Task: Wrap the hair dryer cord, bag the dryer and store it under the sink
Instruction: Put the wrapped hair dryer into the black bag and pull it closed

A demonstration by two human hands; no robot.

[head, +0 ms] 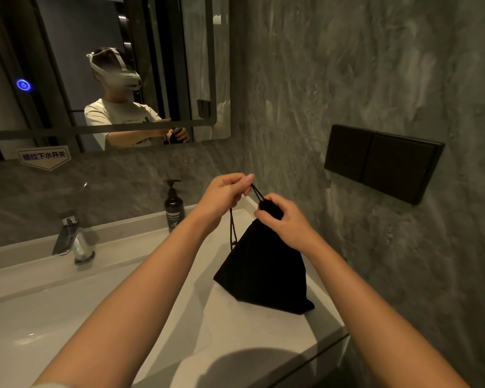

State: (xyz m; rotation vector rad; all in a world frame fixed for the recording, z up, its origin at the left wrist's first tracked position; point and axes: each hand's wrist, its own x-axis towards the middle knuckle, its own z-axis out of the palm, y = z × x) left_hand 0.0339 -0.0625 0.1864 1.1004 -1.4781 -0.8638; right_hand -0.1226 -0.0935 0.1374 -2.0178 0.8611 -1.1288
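Cinching looks nearly done: the left hand (224, 191) pinches the drawstring (256, 190), the right hand (284, 217) grips the black bag's (263, 270) gathered neck on the counter (263, 340) (dryer presumably inside, unseen). Under-sink storage remains.

You face a dim bathroom corner where grey, marbled walls (361, 65) meet, with a frameless mirror (151, 79) hung on the left wall, a glowing blue touch button (24, 85) on its glass and a small sign with Chinese characters (44, 157) stuck at its lower edge. Below it you see a white vanity counter (249, 331) with a sunken basin, a chrome faucet (73, 239) at the back ledge and a dark pump bottle of hand wash (174, 208) standing beside the wall. On the right wall sits a dark double switch-and-socket plate (384, 163), and the light is low and warm.
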